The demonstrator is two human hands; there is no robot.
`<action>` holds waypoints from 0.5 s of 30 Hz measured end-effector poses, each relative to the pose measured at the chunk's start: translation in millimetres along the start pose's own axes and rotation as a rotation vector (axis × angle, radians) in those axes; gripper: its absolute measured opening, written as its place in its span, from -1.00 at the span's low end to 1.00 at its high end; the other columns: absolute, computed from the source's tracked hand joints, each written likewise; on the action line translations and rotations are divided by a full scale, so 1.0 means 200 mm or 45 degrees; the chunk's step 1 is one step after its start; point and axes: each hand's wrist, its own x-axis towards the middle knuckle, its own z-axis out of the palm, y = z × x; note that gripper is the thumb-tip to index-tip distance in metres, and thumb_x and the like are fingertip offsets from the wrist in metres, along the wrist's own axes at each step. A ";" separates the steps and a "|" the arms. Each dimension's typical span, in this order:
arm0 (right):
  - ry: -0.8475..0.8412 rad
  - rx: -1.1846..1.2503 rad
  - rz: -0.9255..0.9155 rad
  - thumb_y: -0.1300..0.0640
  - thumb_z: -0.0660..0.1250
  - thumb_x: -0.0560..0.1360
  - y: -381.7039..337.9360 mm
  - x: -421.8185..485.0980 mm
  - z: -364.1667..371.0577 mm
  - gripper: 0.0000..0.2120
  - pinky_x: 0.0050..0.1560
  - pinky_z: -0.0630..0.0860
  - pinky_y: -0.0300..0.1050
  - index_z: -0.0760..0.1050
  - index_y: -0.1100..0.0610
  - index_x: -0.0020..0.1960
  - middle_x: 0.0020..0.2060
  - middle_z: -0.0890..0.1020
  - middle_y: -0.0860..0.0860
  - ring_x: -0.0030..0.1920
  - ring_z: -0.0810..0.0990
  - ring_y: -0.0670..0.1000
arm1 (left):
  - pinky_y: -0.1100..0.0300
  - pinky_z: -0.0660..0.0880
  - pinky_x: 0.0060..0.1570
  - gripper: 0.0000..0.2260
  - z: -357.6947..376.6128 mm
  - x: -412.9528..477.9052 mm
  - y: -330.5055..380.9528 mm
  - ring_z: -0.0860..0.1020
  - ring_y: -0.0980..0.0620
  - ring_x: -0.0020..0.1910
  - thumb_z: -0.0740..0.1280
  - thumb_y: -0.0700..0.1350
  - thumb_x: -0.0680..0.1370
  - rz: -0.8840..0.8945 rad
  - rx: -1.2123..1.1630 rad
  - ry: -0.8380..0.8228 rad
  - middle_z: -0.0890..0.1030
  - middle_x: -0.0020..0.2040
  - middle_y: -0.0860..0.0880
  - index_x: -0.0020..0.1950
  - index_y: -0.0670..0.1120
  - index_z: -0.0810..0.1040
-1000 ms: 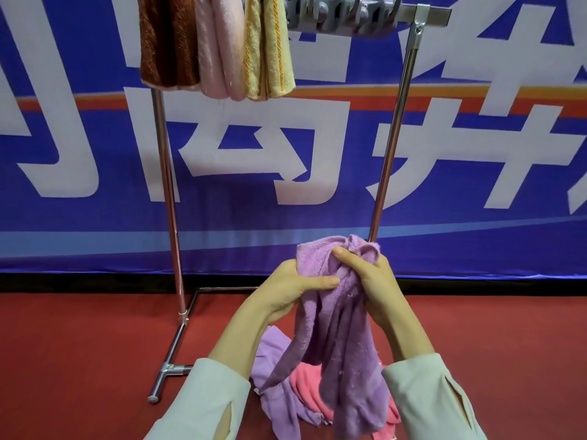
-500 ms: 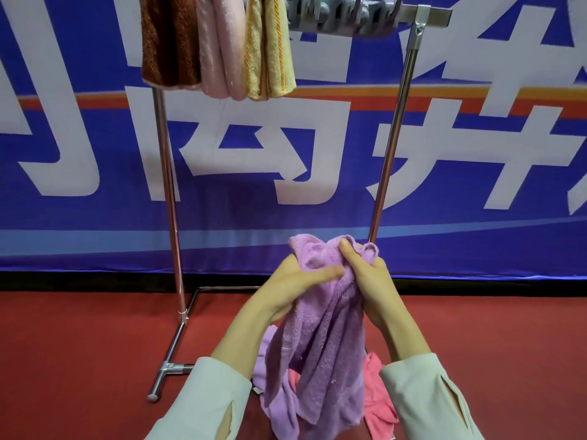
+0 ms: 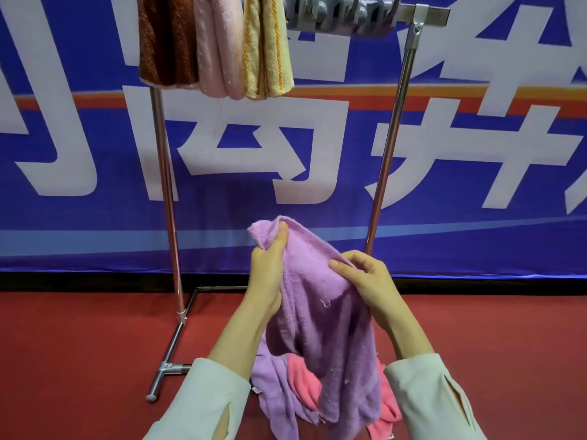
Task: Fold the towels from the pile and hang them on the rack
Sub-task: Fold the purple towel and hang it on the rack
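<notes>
Seen from the head camera, a person in pale sleeves holds a purple towel up in front of a metal rack. The left hand is the higher one, its fingers curled tight round a bunched top corner. The right hand, lower and to the right, pinches the towel's upper edge between thumb and fingers. That edge slopes down from the left hand to the right, and the cloth hangs loose between the forearms. Its lower hem falls over the pile on the red floor, where another purple cloth and a pink towel lie crumpled; whether the hem touches them cannot be told. At the top of the frame a brown towel, a pale pink towel and a yellow towel hang folded side by side, touching, at the left end of the rail. Grey clips fill the rail from the yellow towel's right edge nearly to the right post. The space between the two posts is open down to the floor, with a blue banner behind. The rack's left foot lies just beside the left sleeve, and red floor spreads to either side of the pile.
</notes>
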 end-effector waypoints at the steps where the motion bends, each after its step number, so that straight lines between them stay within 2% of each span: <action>1: 0.040 0.005 -0.013 0.18 0.45 0.46 0.00 0.00 -0.01 -0.93 -0.12 0.39 -0.21 0.60 0.14 -0.20 -0.31 0.59 -0.06 -0.22 0.50 -0.09 | 0.15 0.54 -0.17 -0.81 -0.01 0.01 0.01 0.60 0.03 -0.26 0.37 0.00 0.53 -0.013 -0.057 0.003 0.63 -0.28 -0.03 -0.12 -0.13 0.58; 3: 0.110 0.051 -0.066 0.16 0.41 0.49 0.00 0.00 -0.02 -0.90 -0.16 0.39 -0.27 0.61 0.13 -0.20 -0.32 0.59 -0.09 -0.25 0.50 -0.13 | 0.14 0.57 -0.15 -0.80 -0.03 0.02 0.02 0.63 -0.01 -0.21 0.44 -0.07 0.48 -0.050 -0.072 -0.116 0.65 -0.19 -0.09 -0.01 -0.18 0.60; 5: 0.126 0.116 -0.111 0.15 0.39 0.51 -0.03 0.00 -0.01 -0.90 -0.16 0.43 -0.31 0.64 0.11 -0.17 -0.31 0.62 -0.09 -0.25 0.53 -0.15 | 0.15 0.60 -0.12 -0.77 -0.05 0.00 0.00 0.65 -0.03 -0.15 0.48 -0.18 0.41 -0.098 0.078 -0.350 0.67 -0.10 -0.15 0.03 -0.22 0.61; 7: 0.094 0.139 -0.129 0.16 0.39 0.51 -0.04 0.00 0.02 -0.88 -0.11 0.46 -0.21 0.65 0.08 -0.20 -0.28 0.63 -0.03 -0.21 0.54 -0.09 | 0.14 0.60 -0.03 -0.76 -0.04 -0.02 -0.04 0.65 -0.01 -0.11 0.52 -0.24 0.36 -0.115 0.343 -0.538 0.69 -0.06 -0.15 0.01 -0.19 0.65; 9: 0.067 0.102 -0.141 0.18 0.41 0.50 -0.04 0.00 0.06 -0.82 -0.09 0.46 -0.12 0.62 0.06 -0.28 -0.31 0.62 -0.01 -0.21 0.53 -0.05 | 0.10 0.58 0.05 -0.74 -0.02 -0.03 -0.09 0.66 -0.01 -0.07 0.56 -0.23 0.33 -0.077 0.534 -0.529 0.70 -0.05 -0.12 -0.01 -0.16 0.67; 11: 0.067 0.108 -0.148 0.18 0.41 0.49 -0.04 -0.01 0.07 -0.82 -0.08 0.47 -0.11 0.58 0.08 -0.29 -0.31 0.61 -0.01 -0.21 0.53 -0.06 | 0.08 0.59 0.05 -0.76 -0.01 -0.03 -0.10 0.67 -0.04 -0.04 0.55 -0.22 0.34 -0.064 0.499 -0.468 0.71 -0.07 -0.12 -0.02 -0.17 0.68; 15: 0.011 0.078 -0.202 0.24 0.42 0.48 -0.05 -0.02 0.05 -0.93 -0.06 0.50 -0.30 0.54 0.22 -0.11 -0.19 0.62 0.00 -0.18 0.58 -0.13 | 0.25 0.57 -0.24 -0.95 0.01 -0.03 -0.06 0.65 0.05 -0.24 0.44 -0.27 0.44 -0.035 0.268 -0.373 0.69 -0.23 -0.07 -0.13 -0.16 0.66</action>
